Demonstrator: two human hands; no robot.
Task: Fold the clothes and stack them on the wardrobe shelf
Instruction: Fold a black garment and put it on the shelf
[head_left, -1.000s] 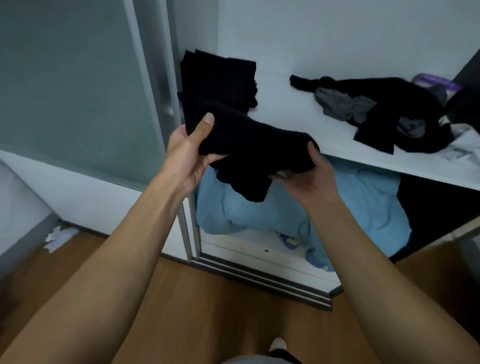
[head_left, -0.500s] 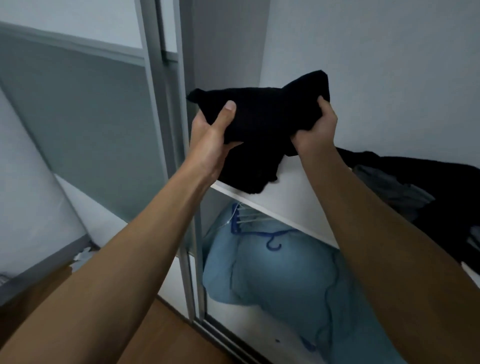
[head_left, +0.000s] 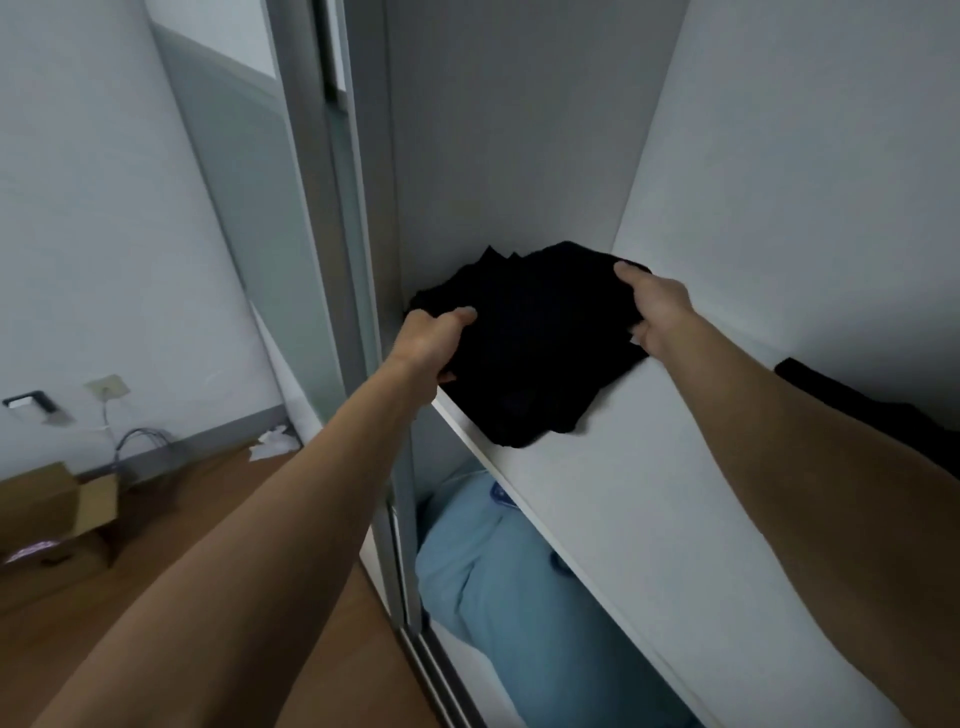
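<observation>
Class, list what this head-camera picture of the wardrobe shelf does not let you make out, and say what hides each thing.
Head view, black clothes: too dark to count garments or folds.
Head view, fingers of left hand and right hand: tucked under the black clothes.
Head view, dark garment on shelf: cut off by right forearm and picture edge.
Head view, blue fabric: mostly behind the shelf.

Matt black cloth garment (head_left: 530, 353) on smooth white shelf (head_left: 649, 499); brushed-metal door frame (head_left: 322, 208).
</observation>
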